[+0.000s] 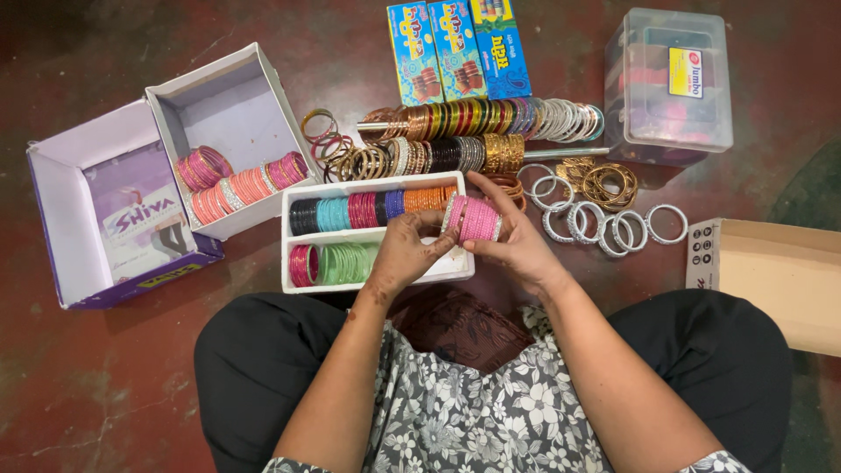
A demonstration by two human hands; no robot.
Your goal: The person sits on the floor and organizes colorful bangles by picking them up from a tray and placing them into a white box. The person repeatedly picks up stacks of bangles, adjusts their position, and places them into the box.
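Both hands, left hand (405,252) and right hand (512,241), closed around a pink bangle stack (474,219), held just above right end of white tray (372,186) on floor; loose silver bangles (613,229) lie right.

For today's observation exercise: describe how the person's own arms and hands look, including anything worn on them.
Both forearms are bare down to the left hand and right hand. Short sleeves of a grey top with a white flower print end near the elbows. No watch or ring shows, and no bangle sits on either wrist. The fingernails look short and unpainted.
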